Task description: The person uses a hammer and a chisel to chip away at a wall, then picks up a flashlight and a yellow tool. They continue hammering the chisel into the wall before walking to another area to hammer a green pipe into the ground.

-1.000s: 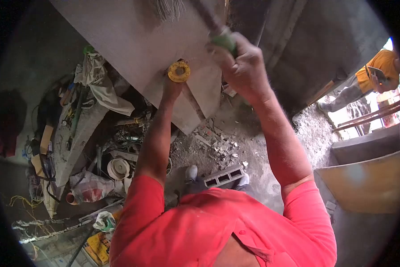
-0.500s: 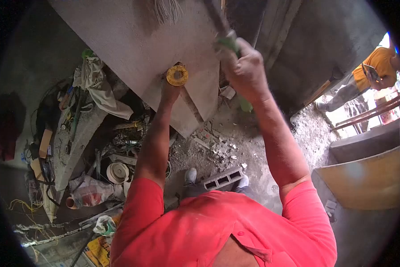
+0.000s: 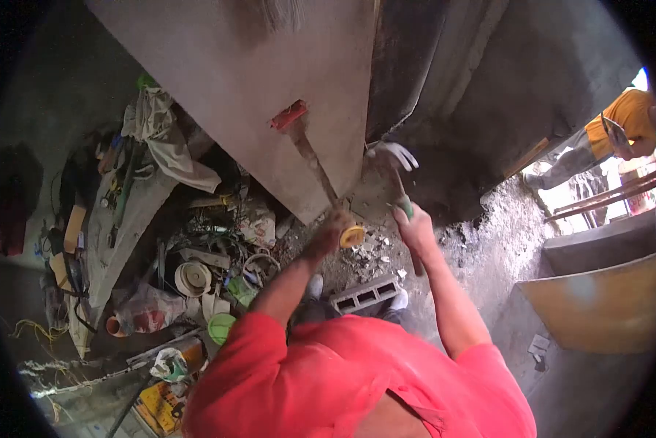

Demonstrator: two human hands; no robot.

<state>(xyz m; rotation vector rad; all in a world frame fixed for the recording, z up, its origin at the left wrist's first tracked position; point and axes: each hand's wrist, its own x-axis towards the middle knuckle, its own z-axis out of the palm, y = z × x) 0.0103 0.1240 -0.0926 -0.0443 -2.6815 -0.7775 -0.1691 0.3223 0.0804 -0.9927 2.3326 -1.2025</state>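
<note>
My right hand (image 3: 416,228) is closed around the green grip of a claw hammer (image 3: 392,164), its metal head up near the wall's edge. Lower left of it, my left hand (image 3: 334,225) is wrapped around a chisel with a round yellow guard (image 3: 352,236); its blade is hidden by the hand. That hand is at the lower end of a narrow groove (image 3: 315,162) cut in the grey wall (image 3: 233,80). At the groove's upper end a red electrical box (image 3: 290,115) sits in the wall.
A hollow concrete block (image 3: 364,295) lies by my feet, with rubble (image 3: 375,255) beyond it. Bags, cables and buckets (image 3: 193,279) crowd the left side. A curved wooden panel (image 3: 598,303) stands at right. A person in an orange shirt (image 3: 630,120) is at the far right.
My left hand and the chisel have come down from near the box to the groove's lower end, uncovering the red box. My right hand has lowered the hammer toward me.
</note>
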